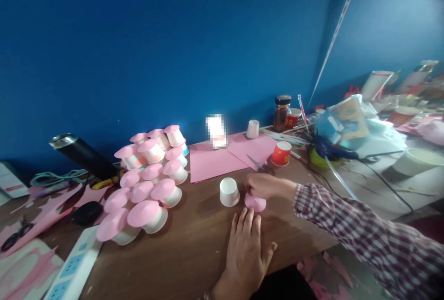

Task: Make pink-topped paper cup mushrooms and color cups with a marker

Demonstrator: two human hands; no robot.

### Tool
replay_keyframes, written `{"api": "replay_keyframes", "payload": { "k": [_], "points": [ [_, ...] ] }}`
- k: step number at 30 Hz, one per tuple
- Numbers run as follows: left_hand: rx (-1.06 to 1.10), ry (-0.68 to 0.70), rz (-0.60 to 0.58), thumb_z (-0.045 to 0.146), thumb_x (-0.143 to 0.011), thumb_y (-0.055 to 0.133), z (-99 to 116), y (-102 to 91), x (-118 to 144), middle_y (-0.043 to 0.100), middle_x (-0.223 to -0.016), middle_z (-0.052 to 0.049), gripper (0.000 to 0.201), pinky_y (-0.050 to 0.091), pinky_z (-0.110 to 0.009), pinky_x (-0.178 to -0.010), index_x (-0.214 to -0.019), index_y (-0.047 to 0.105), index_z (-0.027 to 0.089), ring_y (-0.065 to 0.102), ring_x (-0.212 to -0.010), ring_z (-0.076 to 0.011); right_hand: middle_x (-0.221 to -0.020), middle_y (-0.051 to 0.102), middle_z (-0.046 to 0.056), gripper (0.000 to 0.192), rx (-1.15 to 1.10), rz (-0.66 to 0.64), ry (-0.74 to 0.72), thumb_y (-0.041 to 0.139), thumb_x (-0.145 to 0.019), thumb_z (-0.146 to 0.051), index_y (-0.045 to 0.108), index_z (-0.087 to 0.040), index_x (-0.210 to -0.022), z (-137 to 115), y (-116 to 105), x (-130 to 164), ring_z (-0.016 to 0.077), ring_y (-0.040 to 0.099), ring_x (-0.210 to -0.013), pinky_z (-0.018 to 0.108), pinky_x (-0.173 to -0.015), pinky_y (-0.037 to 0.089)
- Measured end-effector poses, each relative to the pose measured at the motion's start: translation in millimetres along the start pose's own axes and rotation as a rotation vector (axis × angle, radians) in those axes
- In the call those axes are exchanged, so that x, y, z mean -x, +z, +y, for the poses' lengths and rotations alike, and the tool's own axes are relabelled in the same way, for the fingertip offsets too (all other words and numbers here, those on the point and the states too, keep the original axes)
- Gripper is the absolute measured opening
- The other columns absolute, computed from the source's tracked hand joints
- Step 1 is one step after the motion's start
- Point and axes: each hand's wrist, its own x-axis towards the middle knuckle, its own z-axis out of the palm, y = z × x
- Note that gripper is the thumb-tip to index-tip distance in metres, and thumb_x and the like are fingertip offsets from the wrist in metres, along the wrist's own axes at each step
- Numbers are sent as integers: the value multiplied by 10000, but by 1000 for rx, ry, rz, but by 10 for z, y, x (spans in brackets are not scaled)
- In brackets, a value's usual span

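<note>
My left hand (245, 249) lies palm down on the brown table, fingers stretched out. Its fingertips touch the near edge of a small pink paper piece (255, 203) that looks folded or cone-shaped. From the right, my right hand (263, 186) in a checked sleeve reaches over the same paper with curled fingers, closed on its far side; the fingertips are partly hidden. Just left of it stands a white paper cup (229, 192), wider end up. Behind are scissors (259, 165), lying on pink paper sheets (215, 163), and a red paper cup (281, 153).
On the left stand several upturned cups with pink cone tops (143, 212). A power strip (72, 263), black flask (85, 154) and pink scraps (52, 210) lie beyond. A jar (282, 114), a glue gun (329, 147) and plastic bags (360, 126) are to the right.
</note>
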Motion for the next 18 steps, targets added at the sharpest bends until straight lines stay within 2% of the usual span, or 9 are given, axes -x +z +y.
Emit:
{"api": "replay_keyframes", "payload": {
  "k": [2,5,11,18],
  "points": [
    [4,-2,-6,474,-855,438,1,1,0,465,-1370,-105,541,371,-482,-1052,-1292,447,155,386,-1290,-263,-814,710,102,230,-40,-44,-1,488,-758,-118,704,-116,-838,-2,-15,-1,170,627,-704,215,-557,373],
    [5,-10,-12,482,-852,442,5,10,6,482,-1353,-98,555,357,-488,-1060,-1304,433,160,399,-1278,-262,-840,710,78,243,-129,-72,-2,473,-756,-86,684,-125,-871,14,-22,7,137,612,-678,196,-555,376],
    [-28,-9,-1,486,-855,431,13,19,24,502,-1327,-111,555,376,-511,-1030,-1298,442,153,423,-1251,-295,-859,685,75,203,-348,-30,42,490,-745,-95,644,-126,-872,76,-7,41,144,598,-710,203,-573,398],
    [-49,11,47,478,-857,432,3,23,29,527,-1297,-121,547,404,-497,-1009,-1293,447,148,451,-1227,-290,-684,599,26,238,-637,33,153,357,-777,-59,553,-124,-897,108,127,62,98,530,-519,200,-477,422]
  ]
}}
